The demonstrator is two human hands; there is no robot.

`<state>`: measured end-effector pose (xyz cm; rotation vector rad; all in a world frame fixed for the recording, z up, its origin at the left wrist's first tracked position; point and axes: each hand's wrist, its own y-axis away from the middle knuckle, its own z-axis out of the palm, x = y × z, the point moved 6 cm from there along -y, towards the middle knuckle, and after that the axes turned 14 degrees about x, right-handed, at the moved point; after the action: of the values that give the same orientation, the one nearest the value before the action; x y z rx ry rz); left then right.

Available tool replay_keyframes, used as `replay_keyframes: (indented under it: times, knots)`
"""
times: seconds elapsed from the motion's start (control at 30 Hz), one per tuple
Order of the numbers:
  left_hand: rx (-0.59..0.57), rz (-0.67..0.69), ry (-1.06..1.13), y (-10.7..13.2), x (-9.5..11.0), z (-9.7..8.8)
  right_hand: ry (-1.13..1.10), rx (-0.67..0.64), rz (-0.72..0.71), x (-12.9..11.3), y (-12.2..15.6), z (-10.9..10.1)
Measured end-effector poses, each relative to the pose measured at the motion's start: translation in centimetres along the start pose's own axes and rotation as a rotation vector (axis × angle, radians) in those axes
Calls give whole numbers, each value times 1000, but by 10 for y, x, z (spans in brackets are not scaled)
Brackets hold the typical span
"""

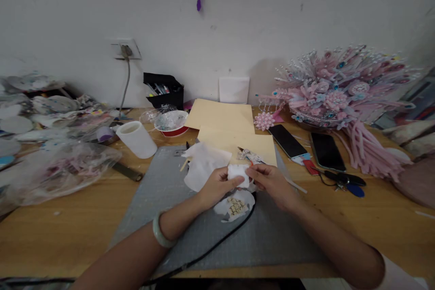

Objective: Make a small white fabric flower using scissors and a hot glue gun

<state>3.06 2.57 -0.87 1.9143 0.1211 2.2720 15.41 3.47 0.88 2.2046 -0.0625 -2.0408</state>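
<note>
My left hand is closed on a small white piece that looks like cloth or paper, with the thumb across its front. At the piece's right edge, the fingers of my right hand are pinched together; what lies between them is too small to name. A thin orange tip shows just above them. Under my hands lies a torn white scrap bearing a gold patterned patch. Behind my left hand spreads a crumpled white sheet. A small silvery, beaded-looking cluster rests beyond my fingers.
A grey cutting mat covers the table's middle, crossed by a black cable. Yellow card sheets lie behind. Phones, keys and a pink beaded headdress stand right; a white roll and plastic bags left.
</note>
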Motion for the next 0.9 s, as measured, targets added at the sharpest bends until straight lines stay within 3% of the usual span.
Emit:
replay_keyframes:
  times: [0.17, 0.3, 0.5, 0.7, 0.77, 0.9]
  knots:
    - [23, -52, 27, -2, -6, 0, 178, 43, -171, -11, 1, -3]
    - [60, -63, 45, -3, -5, -2, 188, 24, -170, -10, 0, -4]
    - [82, -66, 63, -5, -5, -3, 222, 116, -160, -9, -2, -10]
    - [137, 16, -9, -5, 0, -7, -80, 321, -77, -5, -9, -25]
    - [149, 46, -58, -5, 2, -8, -154, 277, -35, -4, -9, -22]
    - [108, 67, -141, -3, 3, -6, 45, -32, 15, -3, 1, 2]
